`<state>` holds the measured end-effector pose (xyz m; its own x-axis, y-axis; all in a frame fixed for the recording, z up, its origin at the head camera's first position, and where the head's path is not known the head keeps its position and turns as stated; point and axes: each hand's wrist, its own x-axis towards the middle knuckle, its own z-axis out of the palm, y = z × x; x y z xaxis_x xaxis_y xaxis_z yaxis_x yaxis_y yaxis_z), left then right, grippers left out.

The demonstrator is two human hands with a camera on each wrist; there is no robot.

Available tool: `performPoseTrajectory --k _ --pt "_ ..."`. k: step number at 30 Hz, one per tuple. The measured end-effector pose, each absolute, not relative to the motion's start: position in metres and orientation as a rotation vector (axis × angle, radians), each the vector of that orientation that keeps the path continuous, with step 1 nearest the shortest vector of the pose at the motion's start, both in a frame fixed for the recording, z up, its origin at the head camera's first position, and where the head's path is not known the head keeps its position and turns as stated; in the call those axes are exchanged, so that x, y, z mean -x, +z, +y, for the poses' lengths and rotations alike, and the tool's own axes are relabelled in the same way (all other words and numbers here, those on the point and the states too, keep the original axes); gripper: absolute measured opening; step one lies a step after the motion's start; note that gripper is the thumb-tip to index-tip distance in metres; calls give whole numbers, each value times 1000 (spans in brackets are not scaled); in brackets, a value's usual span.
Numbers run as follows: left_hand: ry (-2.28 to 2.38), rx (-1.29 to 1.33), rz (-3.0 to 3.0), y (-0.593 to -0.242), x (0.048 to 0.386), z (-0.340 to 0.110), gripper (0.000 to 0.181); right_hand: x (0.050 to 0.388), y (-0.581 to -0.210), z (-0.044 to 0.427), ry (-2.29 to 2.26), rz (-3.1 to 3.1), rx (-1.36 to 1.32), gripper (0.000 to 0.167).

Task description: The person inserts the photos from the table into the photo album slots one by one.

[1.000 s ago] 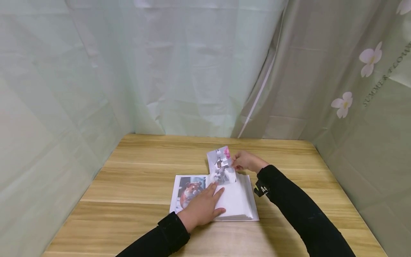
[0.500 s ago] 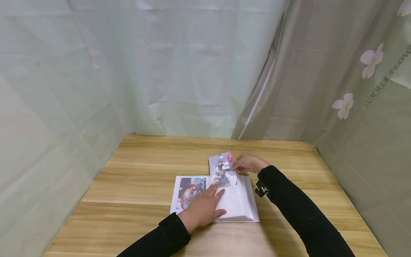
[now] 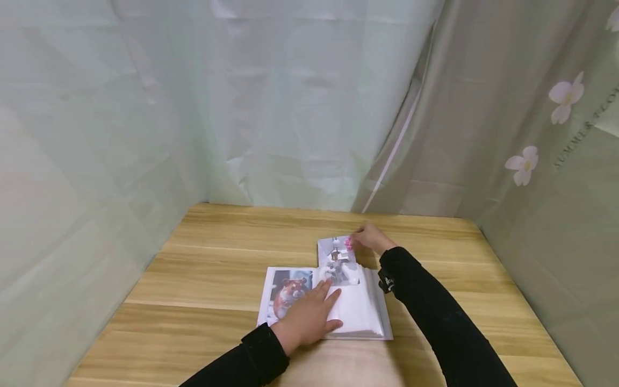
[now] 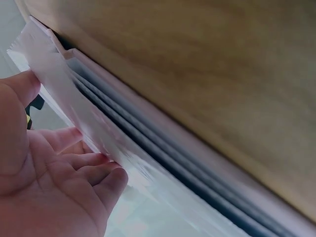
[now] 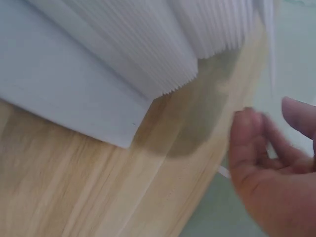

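An open photo album point(image 3: 360, 317) lies on the table, its left page showing a picture of a bear-like animal point(image 3: 289, 293). A photo with grey and pink shapes point(image 3: 336, 250) has its lower part at the right page's clear pocket; its upper part sticks out past the album's far edge. My left hand point(image 3: 307, 317) rests on the album with its fingers spread, fingertips near the pocket opening. My right hand point(image 3: 369, 237) is at the photo's upper right corner. In the right wrist view, the thumb stands apart from the bent fingers point(image 5: 244, 133), with nothing pinched between them.
The wooden table point(image 3: 193, 322) surrounds the album. Pale curtains point(image 3: 309, 107) hang behind and at both sides, the right one point(image 3: 556, 226) printed with flowers and lettering. The album's stacked page edges point(image 5: 163, 59) show in the right wrist view.
The photo has moved down towards the album and stands straighter. My right hand has left the photo's right side and shifted to its upper corner. The left hand stays on the page.
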<state>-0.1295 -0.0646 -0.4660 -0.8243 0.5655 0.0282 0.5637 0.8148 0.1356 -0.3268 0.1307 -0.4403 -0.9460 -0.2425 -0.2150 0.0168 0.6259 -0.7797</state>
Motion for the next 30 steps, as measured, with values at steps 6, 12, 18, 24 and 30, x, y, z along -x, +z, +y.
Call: performPoseTrajectory --k 6,12,18,24,30 --pt "226 -900 2976 -472 129 -64 72 337 -455 116 -1187 2671 445 22" --pt "252 -892 2971 -470 130 -63 71 339 -461 100 -1191 2617 477 22" --pt "255 -909 2965 -463 130 -65 70 340 -461 95 -1197 2646 545 27" --pt "243 -904 2971 -464 128 -64 71 336 -463 100 -1241 2578 508 25" --pt "214 -910 2976 -467 130 -64 73 323 -459 102 -1217 2521 502 24"
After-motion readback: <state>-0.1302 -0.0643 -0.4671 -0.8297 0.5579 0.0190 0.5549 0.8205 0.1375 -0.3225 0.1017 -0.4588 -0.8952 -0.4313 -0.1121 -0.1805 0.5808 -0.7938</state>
